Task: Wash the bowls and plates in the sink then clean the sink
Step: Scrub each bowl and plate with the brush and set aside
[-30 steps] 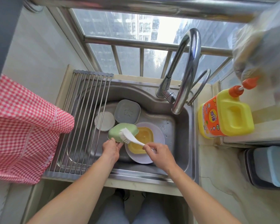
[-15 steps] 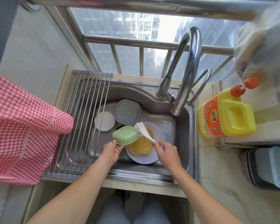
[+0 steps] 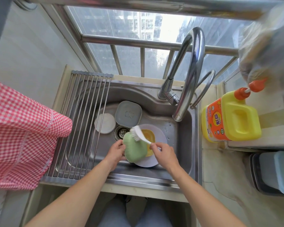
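My left hand [image 3: 116, 150] grips the green bowl [image 3: 134, 148] by its left edge, fingers curled round the rim, and holds it tilted with its underside facing up, over the steel sink [image 3: 184, 145]. My right hand [image 3: 164, 152] pinches the handle of the white brush [image 3: 140, 134], whose bristles press on the upper right part of the green bowl. Beneath the bowl lies the pale plate [image 3: 159, 136] with the yellow bowl [image 3: 148, 135] sitting in it — both partly hidden behind the green one. The drain strainer [image 3: 121, 132] shows just beside the bowl's upper left corner. Further back in the basin sit a grey square bowl [image 3: 127, 113] and, touching its left side, a small round white dish [image 3: 105, 123] that lies partly under the bars of the roll-up rack [image 3: 82, 122] — the rack spans the left half of the sink. The faucet [image 3: 189, 71] arches over the right rear of the basin. On the worktop [image 3: 220, 169] to the right stands a yellow detergent jug [image 3: 231, 119], and a red checked cloth [image 3: 23, 133] hangs at the left.
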Demonstrator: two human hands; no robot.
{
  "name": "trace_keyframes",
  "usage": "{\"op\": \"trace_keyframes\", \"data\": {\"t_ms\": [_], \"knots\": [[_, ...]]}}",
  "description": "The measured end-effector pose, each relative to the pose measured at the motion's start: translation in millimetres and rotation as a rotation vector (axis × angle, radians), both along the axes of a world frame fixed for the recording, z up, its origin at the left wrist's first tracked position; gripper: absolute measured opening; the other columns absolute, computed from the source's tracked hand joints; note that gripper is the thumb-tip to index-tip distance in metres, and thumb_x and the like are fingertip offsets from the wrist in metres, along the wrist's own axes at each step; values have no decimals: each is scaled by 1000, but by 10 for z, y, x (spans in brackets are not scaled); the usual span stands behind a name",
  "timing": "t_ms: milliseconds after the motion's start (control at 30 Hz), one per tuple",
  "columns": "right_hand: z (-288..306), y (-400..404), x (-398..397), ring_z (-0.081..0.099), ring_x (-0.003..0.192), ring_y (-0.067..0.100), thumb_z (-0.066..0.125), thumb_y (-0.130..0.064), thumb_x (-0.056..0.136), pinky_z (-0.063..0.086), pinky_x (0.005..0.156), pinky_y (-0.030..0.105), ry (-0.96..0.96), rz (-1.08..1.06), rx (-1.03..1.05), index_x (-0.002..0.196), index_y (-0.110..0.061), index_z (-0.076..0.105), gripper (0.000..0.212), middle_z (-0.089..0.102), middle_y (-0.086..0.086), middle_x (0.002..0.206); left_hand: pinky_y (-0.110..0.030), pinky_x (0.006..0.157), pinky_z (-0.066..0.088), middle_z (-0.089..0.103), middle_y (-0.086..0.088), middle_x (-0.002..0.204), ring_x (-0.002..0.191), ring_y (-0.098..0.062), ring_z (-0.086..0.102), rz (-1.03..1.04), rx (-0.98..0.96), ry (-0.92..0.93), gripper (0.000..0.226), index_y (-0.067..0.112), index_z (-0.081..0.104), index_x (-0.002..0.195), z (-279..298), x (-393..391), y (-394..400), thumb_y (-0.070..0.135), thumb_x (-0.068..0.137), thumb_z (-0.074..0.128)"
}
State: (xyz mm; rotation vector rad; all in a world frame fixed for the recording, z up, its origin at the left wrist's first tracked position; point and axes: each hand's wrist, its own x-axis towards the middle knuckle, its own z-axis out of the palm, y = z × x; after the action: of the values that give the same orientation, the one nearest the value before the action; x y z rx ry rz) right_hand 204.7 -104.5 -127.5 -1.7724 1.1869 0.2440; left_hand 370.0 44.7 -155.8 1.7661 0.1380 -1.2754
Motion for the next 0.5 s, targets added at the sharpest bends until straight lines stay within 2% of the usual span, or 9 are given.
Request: {"op": "trace_keyframes", "data": {"t_ms": [67,100,233,367,433,500], "knots": [[-52,-39,-4,65,84,28,49,-42,96,53,73,35,128,-80,-11,91,-24,76,32,72,2,85,-34,57,61,63,-11,88,72,-21,63,2,-8,-7,21,11,55,97,-25,9,30,1,105,39],[-74,-41,-2,65,88,31,48,-42,95,54,73,35,163,-70,-9,92,-24,76,34,73,5,87,-35,60,62,65,-10,87,72,-20,65,15,-7,-6,21,11,56,97,-34,16,35,1,105,40],[-90,-6,24,62,84,25,49,-50,92,48,73,32,81,-43,51,96,-35,77,33,72,-3,90,-32,68,62,67,-9,81,75,-23,68,32,4,16,16,9,57,95,-110,2,34,-3,101,48],[-129,-37,-85,63,84,28,46,-50,95,52,72,35,158,-31,-32,96,-33,75,33,70,-1,84,-25,62,59,63,-14,88,74,-20,68,-25,106,54,17,7,55,95,-179,-77,100,-10,93,58],[-136,-76,-140,62,82,31,45,-46,98,48,67,34,244,4,-123,96,-30,74,33,65,1,80,-24,57,57,62,-13,98,81,-20,67,-24,173,69,34,5,50,112,-181,-84,104,-14,87,62],[-165,-115,-166,64,85,33,44,-44,99,45,65,34,295,61,-199,95,-27,73,34,66,4,82,-30,63,60,57,-12,120,99,-24,63,-79,202,63,73,15,33,138,-201,-36,65,-11,81,70]]}}
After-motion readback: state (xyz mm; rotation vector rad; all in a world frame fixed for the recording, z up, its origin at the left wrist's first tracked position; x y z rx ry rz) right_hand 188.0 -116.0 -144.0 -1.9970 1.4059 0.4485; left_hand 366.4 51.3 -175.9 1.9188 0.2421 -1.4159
